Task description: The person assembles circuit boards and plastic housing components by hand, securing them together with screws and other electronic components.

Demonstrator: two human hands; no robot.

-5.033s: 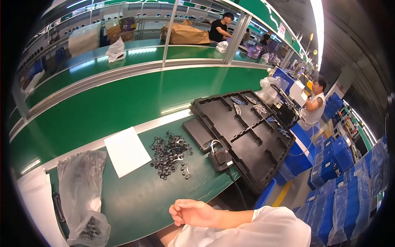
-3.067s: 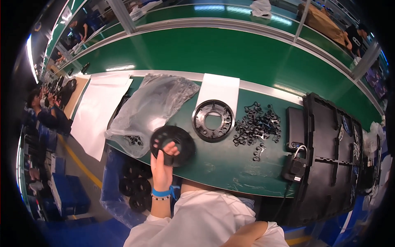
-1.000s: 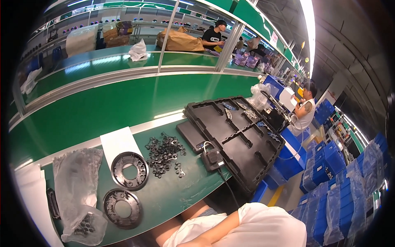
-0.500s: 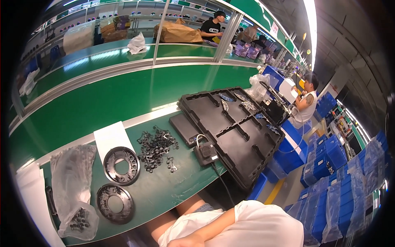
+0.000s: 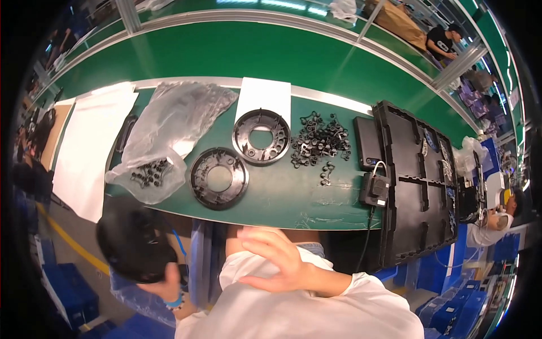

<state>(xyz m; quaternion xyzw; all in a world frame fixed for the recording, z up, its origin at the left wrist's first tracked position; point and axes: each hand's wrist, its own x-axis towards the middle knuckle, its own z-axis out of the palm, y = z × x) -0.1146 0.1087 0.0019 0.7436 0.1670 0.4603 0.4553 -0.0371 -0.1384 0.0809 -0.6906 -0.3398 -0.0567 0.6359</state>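
At the lower left, off the table's front edge, my left hand (image 5: 167, 283) grips a black round housing (image 5: 127, 243), which is blurred by motion. My right hand (image 5: 276, 257) hovers over my lap near the table edge, fingers extended and thumb apart, holding nothing. Two black plastic rings lie on the green tabletop: the nearer ring (image 5: 219, 201) and the farther ring (image 5: 261, 156), which overlaps a white paper (image 5: 263, 95). Right of them is a loose pile of small black parts (image 5: 320, 141). A clear plastic bag (image 5: 175, 121) on the left contains more such parts (image 5: 149, 173).
A large black compartment tray (image 5: 420, 217) with a few small pieces stands at the right. Beside it are a flat black box (image 5: 368, 141) and a small cabled black device (image 5: 374, 189). White sheets (image 5: 90, 152) cover the left end. Co-workers sit beyond the table and at right.
The view has swung left, so the table things appear farther right. My left hand has come into sight with the black round housing. My right hand has risen with fingers extended.
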